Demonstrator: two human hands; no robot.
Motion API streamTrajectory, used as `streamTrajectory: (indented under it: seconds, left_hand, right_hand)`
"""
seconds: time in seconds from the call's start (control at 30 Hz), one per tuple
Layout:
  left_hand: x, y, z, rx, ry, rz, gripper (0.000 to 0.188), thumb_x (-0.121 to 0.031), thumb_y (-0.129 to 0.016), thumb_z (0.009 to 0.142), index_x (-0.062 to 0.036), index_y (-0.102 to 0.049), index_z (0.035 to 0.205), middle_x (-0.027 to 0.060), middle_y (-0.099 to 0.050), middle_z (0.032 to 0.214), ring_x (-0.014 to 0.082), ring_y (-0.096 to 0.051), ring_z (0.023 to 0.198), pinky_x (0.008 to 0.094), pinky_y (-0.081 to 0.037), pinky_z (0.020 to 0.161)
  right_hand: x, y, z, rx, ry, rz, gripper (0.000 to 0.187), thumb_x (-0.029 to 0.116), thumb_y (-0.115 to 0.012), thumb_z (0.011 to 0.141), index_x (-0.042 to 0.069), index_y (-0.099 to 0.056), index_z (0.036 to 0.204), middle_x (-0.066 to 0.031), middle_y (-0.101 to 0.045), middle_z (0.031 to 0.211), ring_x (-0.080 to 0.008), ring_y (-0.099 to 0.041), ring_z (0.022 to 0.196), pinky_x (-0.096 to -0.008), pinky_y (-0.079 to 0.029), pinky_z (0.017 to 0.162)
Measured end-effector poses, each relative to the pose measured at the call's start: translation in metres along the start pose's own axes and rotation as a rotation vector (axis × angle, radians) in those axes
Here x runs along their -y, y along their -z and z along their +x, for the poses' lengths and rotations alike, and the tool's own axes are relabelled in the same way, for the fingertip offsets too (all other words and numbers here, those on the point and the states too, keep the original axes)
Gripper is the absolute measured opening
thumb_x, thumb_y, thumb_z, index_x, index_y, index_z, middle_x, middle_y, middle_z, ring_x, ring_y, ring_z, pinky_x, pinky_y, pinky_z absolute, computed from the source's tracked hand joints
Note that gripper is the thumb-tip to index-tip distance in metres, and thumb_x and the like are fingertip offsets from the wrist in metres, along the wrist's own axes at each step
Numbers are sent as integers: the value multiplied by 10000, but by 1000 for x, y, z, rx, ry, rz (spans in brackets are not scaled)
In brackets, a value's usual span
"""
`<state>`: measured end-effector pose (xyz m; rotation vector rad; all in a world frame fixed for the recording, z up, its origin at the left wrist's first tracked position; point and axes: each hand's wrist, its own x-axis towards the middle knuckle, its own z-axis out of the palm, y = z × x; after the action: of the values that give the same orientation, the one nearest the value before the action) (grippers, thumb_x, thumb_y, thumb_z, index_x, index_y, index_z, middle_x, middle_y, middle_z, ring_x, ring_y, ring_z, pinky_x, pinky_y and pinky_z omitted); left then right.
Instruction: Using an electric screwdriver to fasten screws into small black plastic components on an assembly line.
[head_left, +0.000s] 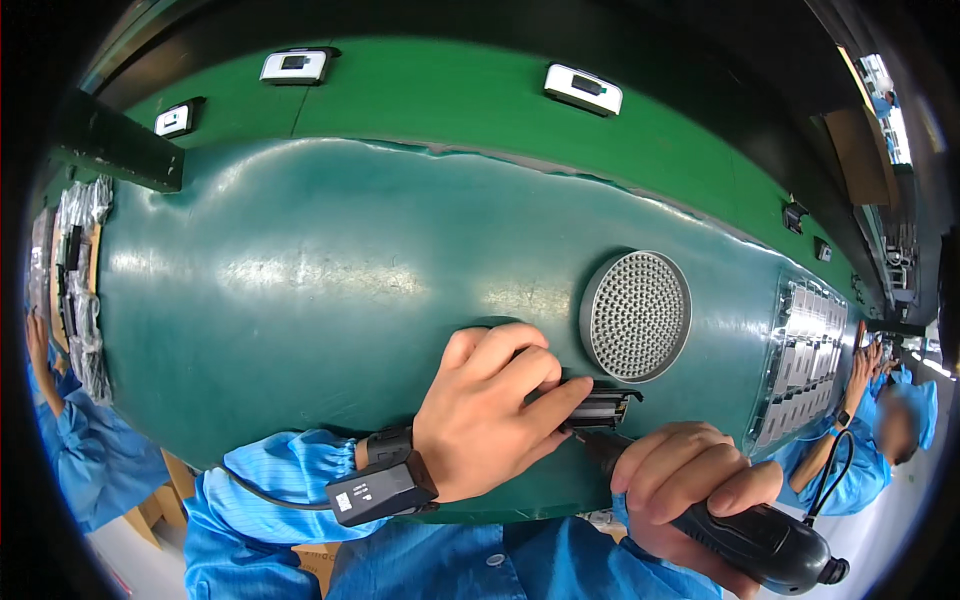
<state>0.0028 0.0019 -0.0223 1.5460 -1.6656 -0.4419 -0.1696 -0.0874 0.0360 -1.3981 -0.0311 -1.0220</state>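
My left hand is closed on a small black device housing, pressing it against the green work mat near its front edge. The fingers hide much of the housing. In my right hand is a black electric screwdriver, its cord end toward the lower right. The tool's narrow front end points left to the near side of the housing; I cannot tell whether its tip touches a screw. Just beyond the housing stands a round metal tray with a dimpled bottom. A black box is strapped to my left wrist.
Behind the green mat, a green conveyor belt carries white-and-black devices. A clear tray of pale parts lies at the right, bagged parts at the far left. Co-workers in blue sit on both sides, a worker's hand at the right.
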Motion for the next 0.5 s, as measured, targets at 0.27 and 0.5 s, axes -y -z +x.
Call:
streamTrajectory:
  seconds: [0.27,0.5]
  left_hand:
    - [0,-4,-1,-37,-19,-5,594,-192,-907,537,-149,-804,1120,-30,-594,1019,258,-584,1145,426,-430,914]
    - [-4,-8,1,-41,-23,-4,590,-187,-904,540,-149,-808,1121,-28,-593,1016,257,-582,1154,425,-432,917]
  right_hand:
    - [-12,-1,-3,-23,36,44,838,730,-688,919,-11,-514,1271,-178,-608,872,-273,-588,683,-453,-520,605]
    - [-15,0,-3,-28,110,45,848,739,-677,922,-26,-510,1248,-186,-597,850,-269,-585,666,-434,-528,579]
